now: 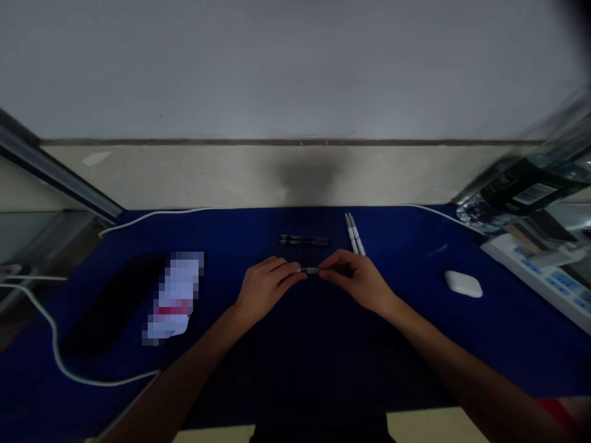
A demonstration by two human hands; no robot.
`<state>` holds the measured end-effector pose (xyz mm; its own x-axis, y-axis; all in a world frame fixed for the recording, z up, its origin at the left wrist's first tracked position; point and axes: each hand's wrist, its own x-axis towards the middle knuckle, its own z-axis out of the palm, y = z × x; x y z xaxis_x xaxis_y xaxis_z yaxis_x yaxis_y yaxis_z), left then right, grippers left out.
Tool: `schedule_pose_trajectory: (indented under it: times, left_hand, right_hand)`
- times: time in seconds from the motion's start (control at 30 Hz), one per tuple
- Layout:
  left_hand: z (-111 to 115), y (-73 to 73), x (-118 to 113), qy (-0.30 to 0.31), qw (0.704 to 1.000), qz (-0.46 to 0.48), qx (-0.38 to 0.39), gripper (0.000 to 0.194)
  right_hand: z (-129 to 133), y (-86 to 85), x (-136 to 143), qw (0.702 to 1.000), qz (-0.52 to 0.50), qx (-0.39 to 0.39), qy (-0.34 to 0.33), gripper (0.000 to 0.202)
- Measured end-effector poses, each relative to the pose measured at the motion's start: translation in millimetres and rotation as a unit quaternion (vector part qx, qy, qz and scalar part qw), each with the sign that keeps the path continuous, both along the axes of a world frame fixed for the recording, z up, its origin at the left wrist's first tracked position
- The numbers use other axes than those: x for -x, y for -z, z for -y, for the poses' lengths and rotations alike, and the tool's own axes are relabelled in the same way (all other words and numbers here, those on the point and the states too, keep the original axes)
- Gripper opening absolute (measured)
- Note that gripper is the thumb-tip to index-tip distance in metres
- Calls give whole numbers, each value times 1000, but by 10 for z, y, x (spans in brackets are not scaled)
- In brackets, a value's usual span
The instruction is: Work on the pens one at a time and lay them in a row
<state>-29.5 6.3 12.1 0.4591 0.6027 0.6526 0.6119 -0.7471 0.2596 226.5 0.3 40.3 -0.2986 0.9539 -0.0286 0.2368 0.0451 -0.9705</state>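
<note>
Over the middle of the blue tabletop, my left hand and my right hand face each other. Between their fingertips lies a slim pen, held level. Its middle stretch looks grey and its left part whitish; the fingers hide both ends. My left hand pinches the left end, my right hand the right end. Just beyond them a dark, partly clear pen lies crosswise, perhaps more than one. Two white pens with grey tips lie side by side behind my right hand.
A lit phone and a white cable are at the left. To the right are a white earbud case, a power strip and a plastic bottle. A wall borders the table's back edge.
</note>
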Motion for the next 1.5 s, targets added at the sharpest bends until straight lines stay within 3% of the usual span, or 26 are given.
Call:
schedule_pose_trajectory:
  times: [0.13, 0.27, 0.37, 0.47, 0.57, 0.67, 0.87, 0.97, 1.1, 1.23, 1.37, 1.5]
  left_hand:
    - [26, -19, -22, 1, 1000, -4, -7, 33]
    - [39, -40, -32, 9, 1000, -19, -13, 32]
    - [28, -42, -25, 9, 1000, -19, -24, 33]
    - [13, -44, -18, -2, 999, -18, -33, 35]
    - [8, -47, -21, -6, 999, -22, -39, 37]
    - [9, -41, -21, -3, 999, -25, -36, 38]
    - [10, -16, -16, 1, 1000, -23, -20, 34]
    - [8, -9, -15, 10, 1000, -29, -7, 34]
    - [1, -7, -5, 14, 1000, -26, 3, 31]
    - [3, -5, -3, 30, 999, -28, 10, 27]
    - [10, 4, -9, 18, 999, -35, 6, 33]
    - [13, 7, -9, 23, 998, -53, 17, 36]
  right_hand:
    - [15, -27, 3, 1000, 11, 0, -16, 13]
    - [38, -68, 26, 999, 25, 4, -45, 29]
    - [48, -55, 36, 998, 23, 26, -55, 14]
    - [43, -30, 34, 998, 10, 23, -54, 25]
    - [30, -35, 29, 998, 34, -4, -51, 7]
    - [21, -56, 28, 996, 77, -15, -50, 19]
    - [16, -49, 20, 995, 87, -23, -48, 11]
    - [9, -40, 14, 989, 126, -45, -55, 33]
    - [5, -42, 18, 991, 121, -47, -46, 12]
    - [15, -51, 25, 988, 133, -53, -61, 34]
    - [19, -61, 31, 990, 124, -47, -44, 10]
    - [10, -58, 26, 987, 133, -64, -57, 24]
